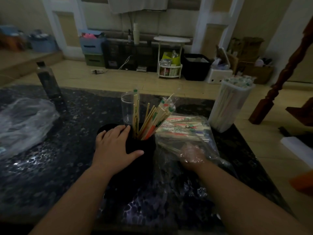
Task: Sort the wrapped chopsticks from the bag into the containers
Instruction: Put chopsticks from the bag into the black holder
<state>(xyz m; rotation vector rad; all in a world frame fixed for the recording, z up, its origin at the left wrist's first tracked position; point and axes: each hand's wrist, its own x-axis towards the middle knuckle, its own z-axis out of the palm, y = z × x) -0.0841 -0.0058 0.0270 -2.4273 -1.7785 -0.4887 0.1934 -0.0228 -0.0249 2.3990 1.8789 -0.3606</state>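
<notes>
Lays left grip [116, 146] wide, fingers straight against the black container [147, 144] stuffed with upright chopsticks [152, 119]. Has right grip [191, 155] inside the clear bag [210, 147] of wrapped chopsticks [183, 125] on the surface [50, 175]; cannot tell through the plastic whether holding any.

Dim, underexposed, soft picture; faint glare on the table [33, 160]; edges bowed.
</notes>
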